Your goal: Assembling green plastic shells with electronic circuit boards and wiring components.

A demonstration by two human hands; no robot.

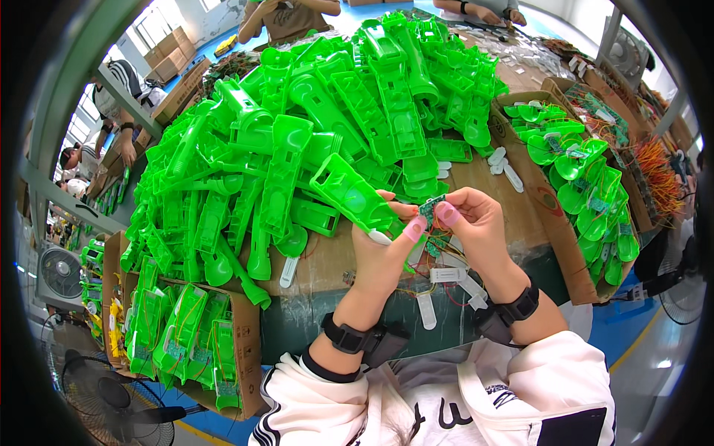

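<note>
My left hand is closed round a green plastic housing half, its open inner side up and its far end pointing up and left. A small white piece shows by that palm. With thumb and fingers, my right hand pinches a small green circuit board; the left thumb and fingertips meet it at the housing's near end. Below the hands, thin coloured wires and a white plastic strip lie on the table, along with a white rectangular part.
A tall heap of green housings covers the table ahead. Cardboard boxes, one at left and one at right, hold housings with boards and wires. Orange wires bunch at far right. Fans stand around; other people work beyond.
</note>
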